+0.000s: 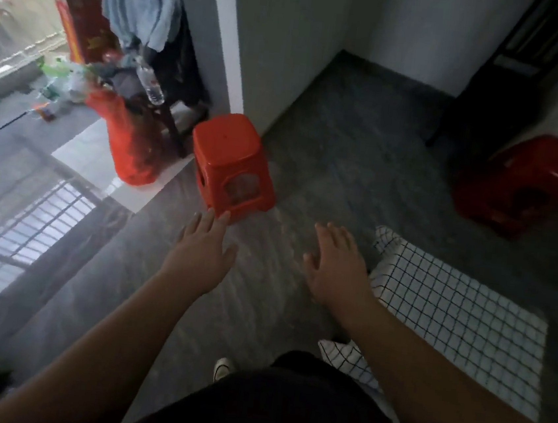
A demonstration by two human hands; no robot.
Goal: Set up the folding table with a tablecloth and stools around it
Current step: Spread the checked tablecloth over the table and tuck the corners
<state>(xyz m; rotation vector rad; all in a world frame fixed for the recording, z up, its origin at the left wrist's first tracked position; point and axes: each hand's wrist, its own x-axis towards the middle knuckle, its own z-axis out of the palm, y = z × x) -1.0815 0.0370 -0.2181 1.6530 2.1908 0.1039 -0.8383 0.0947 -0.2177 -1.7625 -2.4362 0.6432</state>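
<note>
You look down at a dark grey floor, and both of your bare arms reach forward over it. Your left hand is spread flat, palm down, fingers loose and holding nothing. Its fingertips overlap the lower edge of an orange-red plastic stool, though the blurred picture does not show whether they touch it. That stool stands upright on the floor at the foot of a white wall corner.

Your right hand is also flat and empty, fingers extended, hovering over bare floor to the right of the stool. Just beside it on the right is the table, covered with a white tablecloth with a thin black grid. One cloth corner hangs down near your wrist.

A second, darker red stool stands in shadow at the far right, well apart from the first, beyond the table. At the left, near the bright window, a red bag, a clear plastic bottle and hanging clothes form a blurred clutter.
</note>
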